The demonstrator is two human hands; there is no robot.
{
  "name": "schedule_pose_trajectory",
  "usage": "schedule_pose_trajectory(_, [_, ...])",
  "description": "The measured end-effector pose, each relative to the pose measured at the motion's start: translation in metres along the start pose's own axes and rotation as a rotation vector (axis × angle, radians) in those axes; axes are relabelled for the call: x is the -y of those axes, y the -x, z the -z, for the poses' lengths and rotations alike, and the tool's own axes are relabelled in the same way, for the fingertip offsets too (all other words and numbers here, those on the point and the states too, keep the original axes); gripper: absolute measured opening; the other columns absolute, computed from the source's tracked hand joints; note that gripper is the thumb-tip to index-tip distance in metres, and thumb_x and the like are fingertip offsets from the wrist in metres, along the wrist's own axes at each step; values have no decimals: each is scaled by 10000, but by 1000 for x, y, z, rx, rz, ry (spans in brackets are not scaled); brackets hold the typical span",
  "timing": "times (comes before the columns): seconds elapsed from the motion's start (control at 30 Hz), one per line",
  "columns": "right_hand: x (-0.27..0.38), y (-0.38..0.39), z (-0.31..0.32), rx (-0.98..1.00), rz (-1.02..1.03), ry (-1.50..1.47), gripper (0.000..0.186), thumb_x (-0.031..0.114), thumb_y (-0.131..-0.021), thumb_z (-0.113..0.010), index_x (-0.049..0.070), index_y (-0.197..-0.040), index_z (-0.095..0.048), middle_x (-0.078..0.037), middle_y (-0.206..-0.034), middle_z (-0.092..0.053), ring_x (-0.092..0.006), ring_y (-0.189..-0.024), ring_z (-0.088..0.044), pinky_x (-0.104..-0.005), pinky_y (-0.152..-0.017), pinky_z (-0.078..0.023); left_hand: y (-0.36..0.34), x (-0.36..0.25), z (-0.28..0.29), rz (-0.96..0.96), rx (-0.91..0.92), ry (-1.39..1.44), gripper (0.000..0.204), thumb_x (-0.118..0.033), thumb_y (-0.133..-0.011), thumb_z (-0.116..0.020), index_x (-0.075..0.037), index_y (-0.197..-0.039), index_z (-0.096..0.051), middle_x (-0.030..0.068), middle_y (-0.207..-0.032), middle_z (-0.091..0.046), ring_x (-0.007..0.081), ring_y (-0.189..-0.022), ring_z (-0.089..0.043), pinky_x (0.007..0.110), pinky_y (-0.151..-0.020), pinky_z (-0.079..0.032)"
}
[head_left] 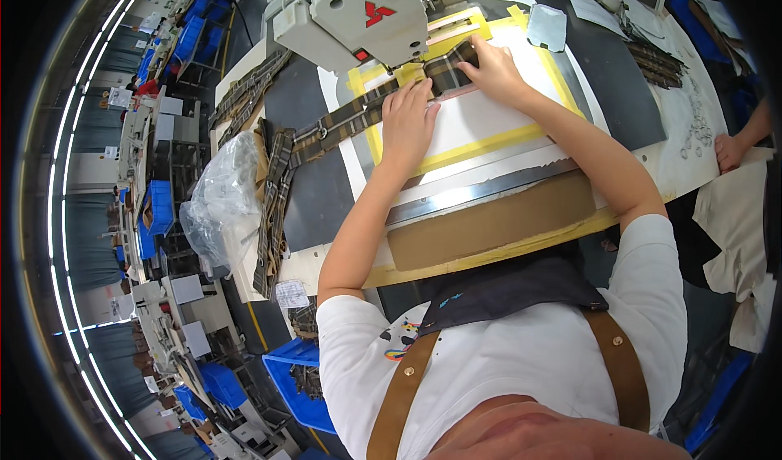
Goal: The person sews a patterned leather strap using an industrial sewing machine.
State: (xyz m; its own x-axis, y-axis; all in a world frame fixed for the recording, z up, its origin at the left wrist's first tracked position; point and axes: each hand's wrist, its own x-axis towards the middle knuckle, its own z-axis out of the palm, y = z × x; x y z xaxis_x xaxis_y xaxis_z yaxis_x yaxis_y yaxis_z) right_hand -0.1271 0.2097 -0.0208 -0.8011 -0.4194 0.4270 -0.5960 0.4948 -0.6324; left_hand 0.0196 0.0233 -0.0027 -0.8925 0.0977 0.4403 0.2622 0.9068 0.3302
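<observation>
Head view: a plaid strap (346,120) lies at the upper centre of the frame, on a white panel (498,126) edged with yellow tape (481,147), and passes just below the sewing machine head (358,22). Governing relation: its long axis slants from centre left up toward upper centre right, crossing in front of both hands rather than pointing at them. The right hand (497,73) is at the strap's wider upper-right end, thumb and forefinger in contact with it and set apart; whether they pinch it cannot be confirmed. The left hand (410,122) touches the lower edge farther along, fingers extended and close together, not clenched; any grip beneath cannot be told. Of the two, the left hand is nearer the machine's needle area. Toward centre left, a metal ring (323,133) sits on the strap. Beyond it, the strap meets bunched plaid lengths (273,228); whether these are continuous with it cannot be determined. A clear plastic bag (221,195) lies beside them, at the left of the surface (318,203).
</observation>
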Motion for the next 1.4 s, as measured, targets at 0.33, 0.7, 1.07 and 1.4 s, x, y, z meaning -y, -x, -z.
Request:
schedule_pose_trajectory(0.33, [-9, -1, 6, 113, 217, 116, 392, 5, -915, -638, 146, -1261, -757, -87, -929, -772, -254, -929, -693, -415, -947, -354, -5, 16, -3, -116, 18, -110, 374, -136, -974, -688, -30, -1332, -659, 124, -1343, -664, 305, -1288, -623, 397, -1040, -542])
schedule_pose_trajectory(0.7, [-2, -5, 17, 200, 238, 128, 342, -52, -883, -626, 74, -1143, -809, -131, -972, -783, -255, -943, -693, -398, -995, -375, -9, 24, 1, -177, 51, -191, 449, -238, -938, -741, -51, -1336, -650, 42, -1428, -654, 256, -1254, -635, 375, -987, -573])
schedule_pose_trajectory(1.07, [-1, -2, 22, 156, 259, 145, 398, -77, -837, -576, 55, -1126, -815, -155, -892, -771, -279, -906, -699, -396, -980, -383, -19, 30, 6, -109, 196, -194, 419, -210, -977, -673, -117, -1385, -633, -9, -1412, -672, 232, -1168, -638, 359, -915, -592])
schedule_pose_trajectory(1.4, [-16, -4, 22, 185, 314, 110, 265, 33, -979, -674, 105, -1203, -796, -82, -833, -718, -210, -807, -614, -357, -960, -372, -17, 38, 13, -186, 163, -159, 490, -47, -923, -623, -165, -1397, -648, -72, -1472, -645, 223, -1181, -631, 332, -925, -596])
